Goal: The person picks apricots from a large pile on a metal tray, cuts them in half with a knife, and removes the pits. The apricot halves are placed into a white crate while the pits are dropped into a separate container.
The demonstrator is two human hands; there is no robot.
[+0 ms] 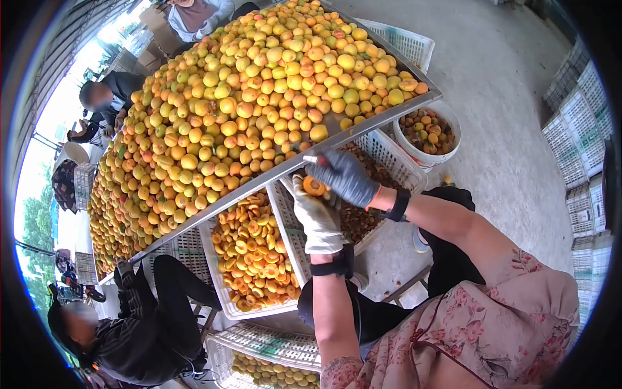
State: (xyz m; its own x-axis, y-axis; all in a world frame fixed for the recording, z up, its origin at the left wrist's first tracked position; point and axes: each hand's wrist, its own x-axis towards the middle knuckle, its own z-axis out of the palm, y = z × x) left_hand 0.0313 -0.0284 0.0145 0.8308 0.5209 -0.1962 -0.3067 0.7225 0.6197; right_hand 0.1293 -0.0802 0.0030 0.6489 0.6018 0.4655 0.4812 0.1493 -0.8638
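Note:
My left hand [319, 217], in a white knit glove, is closed on an apricot half [313, 186] whose orange cut face shows. Just above and to its right is my right hand [350, 179] in a grey glove. Its fingers are closed on a small tool with a red part [312, 159], mostly hidden by the glove. Both hands are beside the metal rim [259, 183] of a sloping table heaped with whole apricots [246, 97]. Below the rim, left of my hands, a white crate [223, 301] holds apricot halves [253, 249].
Behind my hands, a white crate [405, 162] contains dark brownish pieces. A white bucket [453, 139] of darker fruit stands right of it. Stacked crates [580, 136] line the right side. A person in black [139, 330] sits at lower left; others sit along the table's far side.

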